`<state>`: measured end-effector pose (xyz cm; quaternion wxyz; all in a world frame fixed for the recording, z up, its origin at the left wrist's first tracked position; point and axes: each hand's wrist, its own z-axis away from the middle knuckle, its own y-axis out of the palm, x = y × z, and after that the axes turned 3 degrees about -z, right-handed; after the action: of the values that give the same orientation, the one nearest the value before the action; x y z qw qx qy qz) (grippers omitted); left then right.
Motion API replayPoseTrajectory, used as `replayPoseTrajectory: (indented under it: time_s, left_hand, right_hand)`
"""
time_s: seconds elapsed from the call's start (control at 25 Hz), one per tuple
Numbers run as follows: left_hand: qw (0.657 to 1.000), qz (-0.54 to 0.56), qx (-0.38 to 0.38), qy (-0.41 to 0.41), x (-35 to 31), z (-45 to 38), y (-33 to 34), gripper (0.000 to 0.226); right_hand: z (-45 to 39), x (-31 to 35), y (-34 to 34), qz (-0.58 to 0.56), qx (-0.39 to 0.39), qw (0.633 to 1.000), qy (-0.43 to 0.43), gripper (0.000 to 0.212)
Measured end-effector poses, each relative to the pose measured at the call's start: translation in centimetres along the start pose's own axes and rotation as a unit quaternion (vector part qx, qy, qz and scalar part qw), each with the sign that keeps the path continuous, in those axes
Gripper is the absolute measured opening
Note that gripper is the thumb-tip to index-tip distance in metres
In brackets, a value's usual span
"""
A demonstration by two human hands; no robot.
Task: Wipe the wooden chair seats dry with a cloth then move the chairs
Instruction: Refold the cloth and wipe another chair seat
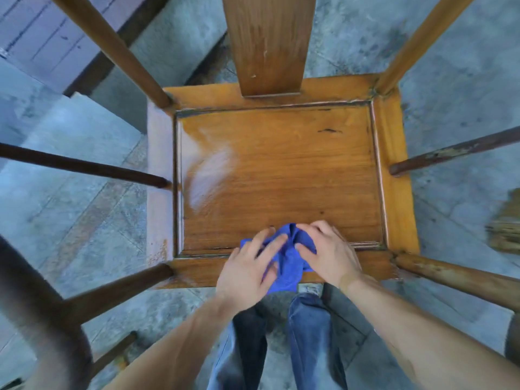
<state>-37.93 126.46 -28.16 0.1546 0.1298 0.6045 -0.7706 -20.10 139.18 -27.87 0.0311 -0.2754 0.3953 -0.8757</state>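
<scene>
**Both hands on the cloth at the seat's near edge**

Where the seat point(281, 175) meets its front rail, low in the middle of the frame, a bunched blue cloth point(289, 263) lies across the edge, its lower end hanging over the rail. The left hand point(247, 274) lies on the cloth's left side with fingers spread and nearly straight, pressing rather than clutching. The right hand point(326, 254) sits on the cloth's right side, its fingers curled into the folds and its thumb against the fabric, so it holds the cloth. The two hands are close together with the cloth between and beneath them.

Much of the cloth is hidden under the hands. A pale sheen on the seat's left part may be wetness or glare; I cannot tell which. The backrest point(267, 43) and the chair's posts are cut off by the top of the frame, and the arms run out at both sides. A dark blurred curve point(42, 319) fills the lower left, hard to make out. Jeans point(309, 333) show below the rail, above a grey floor point(464, 66).
</scene>
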Motion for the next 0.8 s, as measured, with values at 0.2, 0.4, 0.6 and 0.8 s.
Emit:
replayPoseTrajectory:
  time_s: [0.2,0.4,0.6,0.8]
  left_hand:
    - [0.980,-0.037,0.122,-0.155,0.8,-1.6,-2.4,0.061]
    - [0.968,0.001,0.167,-0.189,1.0,-0.4,-2.7,0.056]
    - [0.963,0.127,0.132,-0.198,0.5,1.9,-3.2,0.036]
    - [0.954,0.205,-0.017,-0.219,-1.2,3.6,-9.6,0.023]
  right_hand:
    - [0.3,2.6,-0.1,-0.053,0.039,0.997,0.042,0.077]
    - [0.0,4.8,0.6,0.081,0.071,0.994,0.018,0.066]
    - [1.2,6.4,-0.9,0.106,0.064,0.991,-0.044,0.023]
    - [4.9,7.9,-6.7,-0.040,0.048,0.998,-0.019,0.025]
